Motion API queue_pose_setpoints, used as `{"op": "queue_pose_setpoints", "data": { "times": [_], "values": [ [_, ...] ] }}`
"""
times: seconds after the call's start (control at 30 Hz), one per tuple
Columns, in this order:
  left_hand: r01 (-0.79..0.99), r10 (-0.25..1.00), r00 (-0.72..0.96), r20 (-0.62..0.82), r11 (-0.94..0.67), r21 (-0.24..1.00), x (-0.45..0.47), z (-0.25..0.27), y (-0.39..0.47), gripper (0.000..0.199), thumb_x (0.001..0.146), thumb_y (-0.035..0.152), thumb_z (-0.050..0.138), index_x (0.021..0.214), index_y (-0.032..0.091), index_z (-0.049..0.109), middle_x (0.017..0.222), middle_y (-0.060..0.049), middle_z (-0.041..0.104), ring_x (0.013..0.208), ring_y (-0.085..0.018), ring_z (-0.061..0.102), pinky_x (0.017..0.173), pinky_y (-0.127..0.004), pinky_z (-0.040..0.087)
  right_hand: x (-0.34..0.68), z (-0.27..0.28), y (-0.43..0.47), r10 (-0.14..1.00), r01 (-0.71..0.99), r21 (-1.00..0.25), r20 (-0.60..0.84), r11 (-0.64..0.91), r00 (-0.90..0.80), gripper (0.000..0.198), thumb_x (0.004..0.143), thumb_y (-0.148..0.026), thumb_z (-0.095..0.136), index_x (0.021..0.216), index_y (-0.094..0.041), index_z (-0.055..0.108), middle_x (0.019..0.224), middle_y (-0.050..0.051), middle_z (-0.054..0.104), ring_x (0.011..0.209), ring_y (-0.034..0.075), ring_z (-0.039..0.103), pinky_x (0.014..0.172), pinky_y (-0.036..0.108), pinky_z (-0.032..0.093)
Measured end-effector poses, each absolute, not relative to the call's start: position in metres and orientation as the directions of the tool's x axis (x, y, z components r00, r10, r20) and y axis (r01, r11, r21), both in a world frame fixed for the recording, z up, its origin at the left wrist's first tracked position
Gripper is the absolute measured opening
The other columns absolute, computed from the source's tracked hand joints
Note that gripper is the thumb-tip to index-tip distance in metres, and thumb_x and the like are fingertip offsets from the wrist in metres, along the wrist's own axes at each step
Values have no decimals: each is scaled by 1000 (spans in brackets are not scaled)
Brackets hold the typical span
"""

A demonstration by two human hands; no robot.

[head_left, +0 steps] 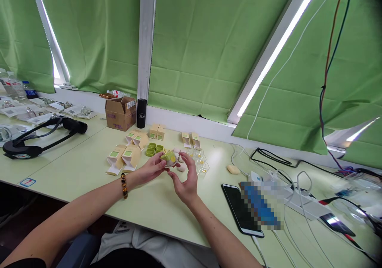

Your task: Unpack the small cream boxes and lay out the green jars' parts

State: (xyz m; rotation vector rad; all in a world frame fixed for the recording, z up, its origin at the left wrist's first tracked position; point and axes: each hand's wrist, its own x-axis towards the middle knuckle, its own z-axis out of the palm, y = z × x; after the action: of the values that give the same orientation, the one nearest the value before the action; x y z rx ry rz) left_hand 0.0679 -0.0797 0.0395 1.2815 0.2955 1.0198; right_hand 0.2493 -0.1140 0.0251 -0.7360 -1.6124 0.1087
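The person's left hand (156,165) has a small, partly clear green cup (168,158) pinched in its fingers, held up over the table (155,208) near the other green cups (150,152). The right hand (187,180) curves wide at its other side, thumb low, fingers high; whether they grip it, I can't tell. Both forearms angle inward.

I see a small green-and-clear plastic container (169,158), yellow-marked, tilted in the left hand (154,167), above the pale tabletop (146,210).
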Motion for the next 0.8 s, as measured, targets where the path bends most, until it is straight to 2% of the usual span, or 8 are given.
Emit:
{"op": "queue_pose_setpoints", "data": {
  "times": [0.1, 0.17, 0.27, 0.43, 0.53, 0.6, 0.7, 0.8],
  "values": [
    [-453, 763, 550, 339, -68, 889, 70, 31, -76, 57, 84, 55, 84, 125, 23, 62, 126, -13, 69, 117, -25, 68, 93, -33, 53, 248, 25, -111, 586, 401, -536, 811, 743, -3, 54, 89, -34, 80, 138, -27, 58, 137, 14, 63, 128, 32, 60, 104, 53, 57],
    [-429, 766, 543, 344, -98, 898, 71, 25, -73, 52, 86, 53, 83, 125, 23, 63, 121, -11, 70, 111, -21, 67, 91, -30, 53, 246, 22, -108, 581, 422, -530, 814, 735, 10, 48, 89, -34, 80, 132, -25, 60, 132, 13, 65, 123, 30, 62, 100, 50, 58],
    [-391, 780, 510, 364, -167, 905, 71, 24, -71, 48, 88, 49, 83, 124, 21, 67, 116, -10, 72, 102, -19, 67, 88, -28, 53, 246, 19, -107, 549, 460, -505, 835, 731, 45, 45, 92, -32, 77, 132, -23, 59, 129, 13, 66, 121, 29, 64, 103, 52, 57],
    [-315, 817, 409, 408, -293, 903, 68, 42, -77, 50, 91, 57, 74, 119, 16, 77, 137, -17, 69, 112, -27, 68, 92, -35, 56, 249, 18, -106, 460, 511, -388, 888, 767, -18, 48, 94, -25, 74, 139, -23, 57, 130, 15, 67, 127, 30, 63, 105, 55, 57],
    [-185, 858, 321, 401, -358, 915, 68, 47, -78, 54, 92, 64, 68, 102, 13, 82, 126, -18, 76, 105, -29, 70, 85, -37, 59, 250, 17, -105, 408, 527, -304, 909, 794, -90, 48, 95, -20, 72, 140, -24, 56, 130, 15, 68, 127, 30, 64, 104, 55, 58],
    [-121, 878, 261, 401, -382, 916, 69, 46, -78, 56, 91, 67, 68, 98, 14, 83, 114, -17, 80, 98, -29, 72, 79, -37, 61, 249, 16, -104, 391, 526, -277, 913, 804, -116, 49, 95, -18, 71, 141, -25, 56, 130, 14, 68, 125, 30, 64, 103, 54, 59],
    [-112, 894, 174, 413, -398, 910, 72, 43, -77, 56, 88, 67, 71, 102, 14, 84, 99, -13, 82, 90, -27, 73, 75, -36, 62, 247, 14, -104, 397, 519, -283, 910, 807, -121, 50, 95, -17, 71, 142, -24, 56, 131, 15, 67, 126, 30, 64, 103, 53, 59],
    [-178, 917, 107, 383, -361, 915, 73, 42, -77, 57, 84, 66, 76, 107, 14, 83, 94, -12, 81, 85, -25, 74, 72, -34, 63, 247, 15, -105, 398, 515, -288, 910, 807, -114, 51, 95, -17, 70, 143, -25, 56, 132, 15, 67, 127, 30, 64, 104, 54, 59]
  ]
}}
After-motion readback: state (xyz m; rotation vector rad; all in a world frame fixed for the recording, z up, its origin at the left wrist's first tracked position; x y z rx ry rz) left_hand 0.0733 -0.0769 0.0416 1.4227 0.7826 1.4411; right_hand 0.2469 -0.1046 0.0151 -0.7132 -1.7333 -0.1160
